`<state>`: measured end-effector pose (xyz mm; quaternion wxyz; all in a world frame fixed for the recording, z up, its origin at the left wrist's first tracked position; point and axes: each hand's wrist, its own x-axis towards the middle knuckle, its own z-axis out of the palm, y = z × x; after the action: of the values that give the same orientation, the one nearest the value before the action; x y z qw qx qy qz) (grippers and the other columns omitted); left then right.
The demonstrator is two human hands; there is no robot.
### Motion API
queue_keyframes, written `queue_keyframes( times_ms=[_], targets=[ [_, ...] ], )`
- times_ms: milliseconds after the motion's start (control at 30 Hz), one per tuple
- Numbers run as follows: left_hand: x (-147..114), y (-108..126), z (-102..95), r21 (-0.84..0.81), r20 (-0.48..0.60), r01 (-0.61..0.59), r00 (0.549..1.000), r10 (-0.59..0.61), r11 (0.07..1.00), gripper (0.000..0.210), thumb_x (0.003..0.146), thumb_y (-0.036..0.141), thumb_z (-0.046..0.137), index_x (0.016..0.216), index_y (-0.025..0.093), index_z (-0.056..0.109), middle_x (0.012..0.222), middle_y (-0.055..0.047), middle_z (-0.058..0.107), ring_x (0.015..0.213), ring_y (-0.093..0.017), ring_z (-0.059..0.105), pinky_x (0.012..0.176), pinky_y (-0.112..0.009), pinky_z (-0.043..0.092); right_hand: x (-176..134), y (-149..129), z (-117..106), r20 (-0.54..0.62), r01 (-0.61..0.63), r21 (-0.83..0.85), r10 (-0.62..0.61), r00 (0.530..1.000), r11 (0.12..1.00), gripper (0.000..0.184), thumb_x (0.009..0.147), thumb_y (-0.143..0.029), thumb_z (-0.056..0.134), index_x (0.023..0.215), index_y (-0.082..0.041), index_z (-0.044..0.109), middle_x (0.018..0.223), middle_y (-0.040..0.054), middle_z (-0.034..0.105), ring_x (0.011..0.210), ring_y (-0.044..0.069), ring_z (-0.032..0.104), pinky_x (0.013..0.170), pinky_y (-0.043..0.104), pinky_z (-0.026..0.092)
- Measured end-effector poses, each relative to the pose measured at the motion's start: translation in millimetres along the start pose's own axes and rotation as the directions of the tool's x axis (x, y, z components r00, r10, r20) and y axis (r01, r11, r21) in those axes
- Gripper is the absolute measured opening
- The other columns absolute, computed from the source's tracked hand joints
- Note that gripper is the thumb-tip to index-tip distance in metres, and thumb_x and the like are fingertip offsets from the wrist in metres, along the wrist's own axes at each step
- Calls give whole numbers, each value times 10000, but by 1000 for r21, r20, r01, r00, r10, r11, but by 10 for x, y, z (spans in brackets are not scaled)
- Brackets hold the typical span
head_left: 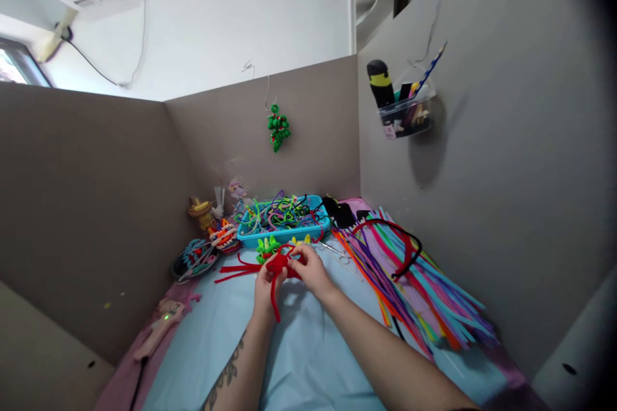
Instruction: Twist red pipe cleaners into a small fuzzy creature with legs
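Between my two hands is a red pipe-cleaner figure (278,263), with long loose strands running off to the left and one hanging down toward me. My left hand (265,286) is closed around its left side. From the right, my right hand (308,264) pinches the figure's other edge, the fingers bent in. Just behind them stands a small green pipe-cleaner figure (268,247), with a yellow piece (301,240) beside it. Fine detail of the red figure is partly covered by my fingers.
A blue basket (284,236) holds tangled pipe-cleaner scraps at the back. Scissors (337,252) lie right of my hands, beside a heap of coloured pipe cleaners (409,276). At left are a dark bowl (180,268) and a pink glue gun (161,327). Partitions (270,173) enclose the table.
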<state>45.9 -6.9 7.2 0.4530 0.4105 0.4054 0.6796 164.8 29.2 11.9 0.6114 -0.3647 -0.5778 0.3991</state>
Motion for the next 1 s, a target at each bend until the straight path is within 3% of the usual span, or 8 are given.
queue_keyframes(
  times_ms=[200, 400, 800, 1000],
  targets=[
    [-20, 31, 12, -53, 48, 33, 998, -30, 998, 495, 591, 249, 764, 1050, 158, 605, 946, -90, 679, 858, -213, 623, 811, -324, 449, -28, -117, -19, -10, 72, -25, -72, 997, 997, 68, 669, -179, 593, 720, -210, 625, 848, 31, 526, 882, 189, 493, 787, 301, 412],
    [-32, 64, 23, -77, 53, 73, 996, -69, 994, 547, 557, 263, 784, 1063, 153, 606, 944, -102, 684, 873, -231, 627, 816, -338, 448, -47, -125, 0, -34, 35, -31, -36, 999, 999, 62, 665, -181, 620, 703, -216, 654, 944, 57, 497, 979, 215, 484, 840, 326, 420],
    [-32, 75, 57, -189, -23, 108, 993, -114, 976, 476, 546, 251, 788, 986, 168, 627, 895, -57, 686, 874, -191, 624, 825, -310, 454, -13, -10, -4, 81, 30, -32, -27, 996, 999, 142, 726, -208, 576, 774, -223, 709, 1099, 70, 516, 1093, 211, 473, 968, 366, 357],
    [-37, 85, 55, -184, -12, 132, 991, -137, 974, 457, 527, 255, 794, 948, 170, 639, 882, -50, 690, 861, -191, 628, 815, -319, 464, -24, -37, -14, -31, 66, -72, -69, 997, 995, 102, 674, -192, 620, 764, -219, 660, 977, 56, 528, 1013, 205, 496, 897, 351, 406]
  ],
)
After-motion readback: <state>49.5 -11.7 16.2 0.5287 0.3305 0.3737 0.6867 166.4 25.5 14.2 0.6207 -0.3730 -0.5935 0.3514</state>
